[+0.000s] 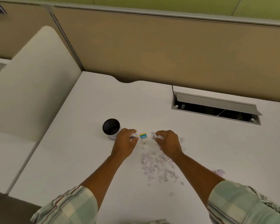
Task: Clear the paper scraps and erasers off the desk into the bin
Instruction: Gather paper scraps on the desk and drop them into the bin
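Observation:
A small black mesh bin (111, 127) stands on the white desk (81, 159), just left of my left hand (125, 141). That hand is closed around white paper scraps (133, 136) that poke out between its fingers. My right hand (167, 142) is closed on more white scraps (154, 135). Between the two hands lies a small eraser (143, 136) in a yellow and blue sleeve, untouched. A spread of torn white and pale lilac paper scraps (158, 167) covers the desk under and in front of my right forearm.
An open cable hatch (217, 109) with a raised grey lid is set in the desk at the back right. A beige partition (152, 50) runs along the desk's far edge. A cream side panel (31, 81) stands at the left. Another crumpled scrap (219, 172) lies at the right.

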`<action>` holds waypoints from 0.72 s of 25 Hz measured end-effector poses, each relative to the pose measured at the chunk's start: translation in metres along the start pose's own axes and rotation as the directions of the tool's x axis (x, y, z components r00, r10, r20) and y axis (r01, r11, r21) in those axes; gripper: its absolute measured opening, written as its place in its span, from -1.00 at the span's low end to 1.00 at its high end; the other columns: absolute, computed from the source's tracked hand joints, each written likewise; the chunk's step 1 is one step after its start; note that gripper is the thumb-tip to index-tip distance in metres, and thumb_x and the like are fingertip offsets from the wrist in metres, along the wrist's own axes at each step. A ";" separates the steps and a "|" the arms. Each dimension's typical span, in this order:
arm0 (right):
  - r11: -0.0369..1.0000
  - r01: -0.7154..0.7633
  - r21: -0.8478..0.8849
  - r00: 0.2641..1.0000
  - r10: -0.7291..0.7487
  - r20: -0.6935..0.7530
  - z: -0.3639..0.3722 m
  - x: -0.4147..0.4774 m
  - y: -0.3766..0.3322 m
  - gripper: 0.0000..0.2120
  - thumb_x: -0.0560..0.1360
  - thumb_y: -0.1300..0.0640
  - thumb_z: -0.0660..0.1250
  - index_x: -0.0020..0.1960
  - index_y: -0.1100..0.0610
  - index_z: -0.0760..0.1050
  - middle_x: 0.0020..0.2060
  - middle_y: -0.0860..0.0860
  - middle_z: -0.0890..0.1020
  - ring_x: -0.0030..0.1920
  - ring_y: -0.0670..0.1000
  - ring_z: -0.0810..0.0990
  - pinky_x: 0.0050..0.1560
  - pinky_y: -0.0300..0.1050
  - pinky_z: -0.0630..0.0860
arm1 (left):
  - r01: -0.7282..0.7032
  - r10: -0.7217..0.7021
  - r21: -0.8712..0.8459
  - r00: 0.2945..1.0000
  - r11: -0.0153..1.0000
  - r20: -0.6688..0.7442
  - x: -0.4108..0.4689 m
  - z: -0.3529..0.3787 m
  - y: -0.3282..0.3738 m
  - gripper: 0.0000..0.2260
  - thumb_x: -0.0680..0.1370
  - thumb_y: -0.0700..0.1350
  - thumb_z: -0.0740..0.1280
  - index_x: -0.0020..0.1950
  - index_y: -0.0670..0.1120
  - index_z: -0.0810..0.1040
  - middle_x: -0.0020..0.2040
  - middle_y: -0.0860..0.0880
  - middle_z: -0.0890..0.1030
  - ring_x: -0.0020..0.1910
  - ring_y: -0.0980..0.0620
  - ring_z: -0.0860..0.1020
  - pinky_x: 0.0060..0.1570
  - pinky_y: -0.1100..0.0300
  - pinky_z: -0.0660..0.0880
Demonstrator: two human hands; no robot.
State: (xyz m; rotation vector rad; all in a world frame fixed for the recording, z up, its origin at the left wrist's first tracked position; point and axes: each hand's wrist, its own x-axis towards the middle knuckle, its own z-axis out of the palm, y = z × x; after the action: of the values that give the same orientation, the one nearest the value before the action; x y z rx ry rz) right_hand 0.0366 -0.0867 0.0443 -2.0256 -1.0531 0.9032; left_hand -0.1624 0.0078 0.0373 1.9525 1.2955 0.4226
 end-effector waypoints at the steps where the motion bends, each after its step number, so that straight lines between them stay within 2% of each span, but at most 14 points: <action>1: 0.999 0.037 -0.004 0.999 -0.036 0.017 0.013 0.006 -0.016 -0.68 0.56 0.01 0.40 -0.25 0.22 0.58 -0.37 0.27 0.58 -0.43 -0.01 0.44 -0.28 0.02 0.57 | 0.007 -0.007 -0.007 0.999 1.000 -0.032 0.003 -0.013 -0.006 -0.75 0.52 -0.11 0.46 0.19 -0.06 0.65 0.04 -0.01 0.61 -0.09 0.07 0.61 0.04 0.18 0.57; 4: 0.987 0.160 -0.006 0.985 -0.159 0.065 0.051 0.022 -0.063 -0.70 0.55 0.06 0.40 -0.32 0.16 0.54 -0.40 0.21 0.59 -0.44 -0.04 0.45 -0.30 -0.05 0.55 | 0.001 -0.002 -0.003 0.989 1.000 -0.145 0.015 -0.050 -0.023 -0.79 0.51 -0.13 0.47 0.13 -0.06 0.66 0.00 -0.02 0.64 -0.10 0.07 0.62 0.02 0.19 0.59; 6: 0.977 0.212 -0.012 0.972 -0.209 0.109 0.074 0.033 -0.089 -0.66 0.54 0.11 0.40 -0.37 0.15 0.45 -0.43 0.21 0.55 -0.45 -0.06 0.39 -0.36 -0.08 0.44 | 0.019 -0.013 0.028 0.979 0.999 -0.203 0.025 -0.069 -0.036 -0.79 0.50 -0.16 0.45 0.13 -0.08 0.66 0.00 -0.05 0.67 -0.03 0.02 0.62 0.03 0.18 0.58; 9: 0.968 0.247 -0.043 0.961 -0.239 0.142 0.099 0.047 -0.110 -0.59 0.57 0.09 0.41 -0.40 0.14 0.39 -0.50 0.12 0.43 -0.47 -0.09 0.29 -0.37 -0.20 0.27 | 0.073 -0.066 0.034 0.981 0.997 -0.182 0.036 -0.082 -0.049 -0.72 0.52 -0.18 0.42 0.24 -0.14 0.64 0.08 -0.13 0.67 0.10 -0.06 0.61 0.09 0.22 0.49; 13: 0.969 0.207 -0.132 0.966 -0.181 0.187 0.122 0.062 -0.120 -0.78 0.55 0.14 0.41 -0.25 0.14 0.54 -0.40 0.04 0.52 -0.41 -0.08 0.40 -0.28 -0.22 0.34 | 0.051 -0.050 0.007 0.992 0.999 -0.118 0.041 -0.088 -0.066 -0.63 0.52 -0.16 0.47 0.31 -0.19 0.60 0.18 -0.16 0.66 0.17 -0.10 0.61 0.21 0.20 0.47; 15: 0.965 0.211 -0.157 0.961 -0.175 0.215 0.131 0.066 -0.124 -0.84 0.55 0.14 0.41 -0.16 0.19 0.62 -0.35 0.03 0.55 -0.39 -0.09 0.43 -0.26 -0.24 0.36 | 0.038 -0.038 -0.011 0.994 0.999 -0.101 0.041 -0.092 -0.072 -0.59 0.48 -0.15 0.52 0.32 -0.17 0.59 0.19 -0.13 0.67 0.18 -0.07 0.60 0.25 0.18 0.48; 18: 0.946 0.252 -0.201 0.946 -0.198 0.256 0.139 0.067 -0.131 -0.85 0.55 0.12 0.40 -0.01 0.20 0.67 -0.36 -0.05 0.51 -0.41 -0.15 0.42 -0.35 -0.43 0.29 | 0.013 -0.013 -0.005 0.995 1.000 -0.095 0.040 -0.098 -0.080 -0.54 0.44 -0.18 0.56 0.32 -0.11 0.58 0.19 -0.09 0.67 0.14 -0.02 0.60 0.23 0.17 0.52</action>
State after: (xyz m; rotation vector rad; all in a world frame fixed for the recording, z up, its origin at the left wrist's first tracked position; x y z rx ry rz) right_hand -0.0992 0.0632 0.0577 -1.9606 -1.5520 0.9469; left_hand -0.2587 0.0996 0.0393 1.9396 1.3647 0.5166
